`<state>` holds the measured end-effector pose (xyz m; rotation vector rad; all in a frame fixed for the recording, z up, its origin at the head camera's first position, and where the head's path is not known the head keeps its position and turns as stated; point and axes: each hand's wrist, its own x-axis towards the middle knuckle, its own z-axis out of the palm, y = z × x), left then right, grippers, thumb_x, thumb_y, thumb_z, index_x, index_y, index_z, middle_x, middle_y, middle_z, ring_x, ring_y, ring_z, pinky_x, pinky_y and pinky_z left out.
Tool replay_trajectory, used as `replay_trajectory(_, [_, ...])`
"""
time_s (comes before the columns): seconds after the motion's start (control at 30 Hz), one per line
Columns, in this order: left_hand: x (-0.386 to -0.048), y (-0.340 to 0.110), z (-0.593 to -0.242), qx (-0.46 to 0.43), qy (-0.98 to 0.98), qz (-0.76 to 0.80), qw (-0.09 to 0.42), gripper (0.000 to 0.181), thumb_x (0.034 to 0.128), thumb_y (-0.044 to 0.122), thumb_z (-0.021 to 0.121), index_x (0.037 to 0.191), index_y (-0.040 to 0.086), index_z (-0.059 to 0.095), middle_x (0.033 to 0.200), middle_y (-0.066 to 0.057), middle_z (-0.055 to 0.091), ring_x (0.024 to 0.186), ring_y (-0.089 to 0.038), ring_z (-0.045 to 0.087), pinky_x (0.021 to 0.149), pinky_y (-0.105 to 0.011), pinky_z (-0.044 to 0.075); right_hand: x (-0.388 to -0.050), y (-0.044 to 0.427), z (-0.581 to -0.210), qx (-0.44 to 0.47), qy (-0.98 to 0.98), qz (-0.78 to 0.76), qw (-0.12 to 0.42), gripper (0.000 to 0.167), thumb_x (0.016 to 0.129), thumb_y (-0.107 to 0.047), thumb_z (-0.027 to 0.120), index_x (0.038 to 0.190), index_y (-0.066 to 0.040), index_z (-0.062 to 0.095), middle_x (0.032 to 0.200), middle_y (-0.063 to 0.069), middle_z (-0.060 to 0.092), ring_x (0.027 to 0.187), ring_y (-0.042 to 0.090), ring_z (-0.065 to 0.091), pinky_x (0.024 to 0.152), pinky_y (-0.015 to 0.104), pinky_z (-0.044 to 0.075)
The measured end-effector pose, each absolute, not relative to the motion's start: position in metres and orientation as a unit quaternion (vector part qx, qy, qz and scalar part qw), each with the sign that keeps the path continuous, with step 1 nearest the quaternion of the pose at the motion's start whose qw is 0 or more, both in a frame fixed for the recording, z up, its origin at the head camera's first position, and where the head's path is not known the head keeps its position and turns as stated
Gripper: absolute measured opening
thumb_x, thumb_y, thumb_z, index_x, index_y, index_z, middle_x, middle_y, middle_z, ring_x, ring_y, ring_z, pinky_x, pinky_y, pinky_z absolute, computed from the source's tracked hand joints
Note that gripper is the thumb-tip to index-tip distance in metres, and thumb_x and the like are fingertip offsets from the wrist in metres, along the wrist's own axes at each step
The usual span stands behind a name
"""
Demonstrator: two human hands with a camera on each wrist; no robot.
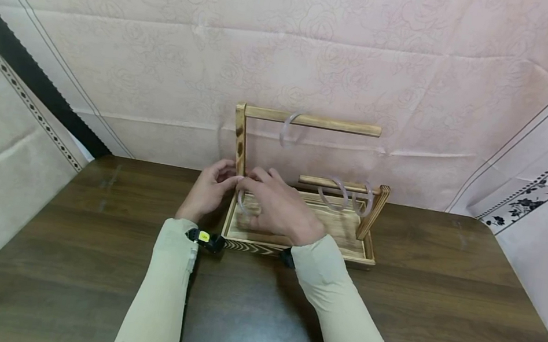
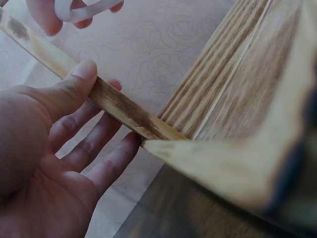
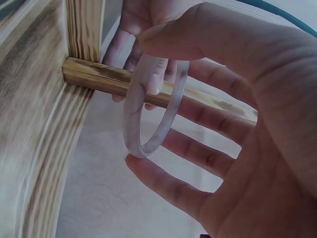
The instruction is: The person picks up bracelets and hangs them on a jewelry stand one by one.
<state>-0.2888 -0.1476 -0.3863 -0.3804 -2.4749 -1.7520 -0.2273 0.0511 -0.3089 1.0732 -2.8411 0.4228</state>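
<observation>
A wooden rack has a tray base point(image 1: 255, 248), a tall left post point(image 1: 241, 137) and a short right post point(image 1: 373, 214), each carrying a crossbar. My left hand point(image 1: 207, 189) grips the tall post near its foot; in the left wrist view the thumb lies on one face of the post point(image 2: 121, 105), fingers behind. Beside that post, my right hand point(image 1: 283, 206) holds a pale, translucent bangle point(image 3: 132, 119), thumb at its top edge and a fingertip at its bottom. Another bangle point(image 1: 285, 130) hangs on the upper crossbar point(image 1: 338, 125). Two bangles point(image 1: 337, 190) hang on the lower crossbar point(image 1: 312, 180).
The rack stands near the back edge of a dark wooden table point(image 1: 85, 244). Behind it rises a pink patterned cloth point(image 1: 189, 65). Pale cloth with dark floral borders point(image 1: 527, 201) flanks the table.
</observation>
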Motion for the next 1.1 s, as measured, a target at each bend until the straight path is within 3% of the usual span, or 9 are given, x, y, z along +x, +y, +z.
replay_trajectory(0.13, [-0.289,-0.148,-0.387,-0.124,-0.81,-0.572,0.041,0.031,0.1032,0.016,0.061,0.133,0.005,0.059,0.124,-0.017,0.069,0.109,-0.023,0.063,0.091,-0.026,0.053,-0.226,0.053,-0.305,0.346,-0.926,0.145,0.04,0.065,0.078,-0.03,0.089,0.136,-0.026,0.061,0.138,-0.004,0.053,0.123,0.019,0.048,0.093,0.039,0.054])
replay_trajectory(0.33, [-0.29,-0.148,-0.387,-0.125,-0.811,-0.57,0.041,0.03,0.103,0.015,0.061,0.132,0.005,0.06,0.126,-0.017,0.069,0.111,-0.023,0.063,0.09,-0.023,0.052,-0.224,0.058,-0.297,0.342,-0.924,0.162,0.045,0.063,0.077,-0.016,0.086,0.135,-0.024,0.062,0.135,-0.004,0.054,0.122,0.02,0.047,0.088,0.038,0.055])
replay_trajectory(0.57, [-0.288,-0.148,-0.386,-0.123,-0.817,-0.561,0.044,0.031,0.103,0.015,0.061,0.132,0.005,0.06,0.126,-0.017,0.069,0.112,-0.023,0.064,0.09,-0.024,0.051,-0.22,0.061,-0.289,0.347,-0.923,0.161,0.051,0.063,0.077,-0.012,0.083,0.136,-0.022,0.063,0.138,-0.002,0.053,0.127,0.022,0.046,0.098,0.039,0.051])
replay_trajectory(0.87, [-0.288,-0.148,-0.387,-0.134,-0.807,-0.573,0.038,0.033,0.1008,0.012,0.063,0.132,0.002,0.06,0.128,-0.019,0.068,0.115,-0.028,0.064,0.087,-0.017,0.05,-0.218,0.063,-0.282,0.356,-0.918,0.162,0.069,0.064,0.077,-0.011,0.082,0.137,-0.02,0.062,0.137,-0.002,0.053,0.123,0.021,0.047,0.095,0.038,0.051])
replay_trajectory(1.1, [-0.288,-0.148,-0.387,-0.135,-0.812,-0.567,0.04,0.031,0.1008,0.013,0.064,0.13,0.004,0.061,0.124,-0.018,0.07,0.108,-0.023,0.064,0.083,-0.017,0.05,-0.217,0.066,-0.278,0.36,-0.915,0.171,0.067,0.063,0.078,-0.011,0.083,0.137,-0.02,0.062,0.137,0.0,0.054,0.124,0.022,0.047,0.098,0.039,0.05])
